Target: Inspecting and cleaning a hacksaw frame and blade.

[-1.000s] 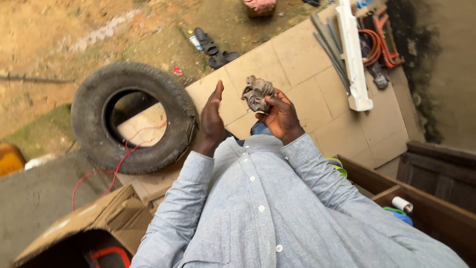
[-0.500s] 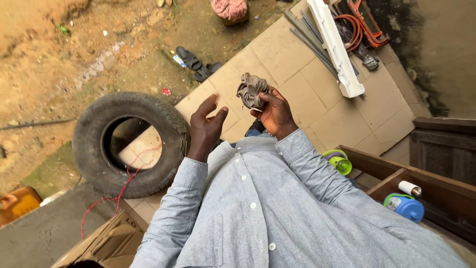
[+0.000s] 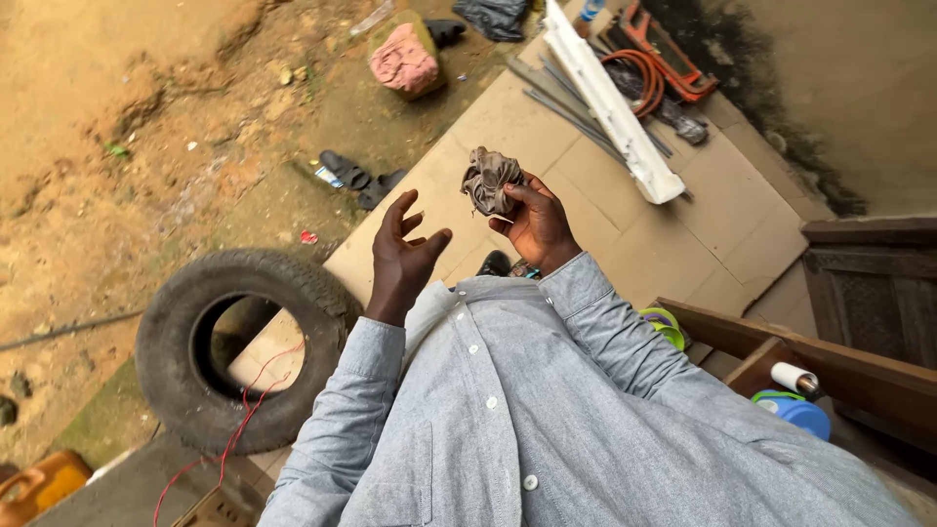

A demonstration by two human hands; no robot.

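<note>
Cardboard floor [image 3: 712, 224] below; right hand [image 3: 535, 224] grips crumpled rag [image 3: 488, 181]; left hand [image 3: 400, 256] open, empty, beside.

Lighting: soft, even daylight, overcast in character — no hard shadows, no glare. Faint shade only inside the tyre [image 3: 244, 351] and under the wooden frame [image 3: 781, 342]. Exposure balanced; the white plastic strip [image 3: 610, 102] is bright but not blown out. Focus: sharp over the shirt [image 3: 547, 420], both hands and the ground. Blur: none visible. Edges — mild wide-angle stretch at the corners.
</note>
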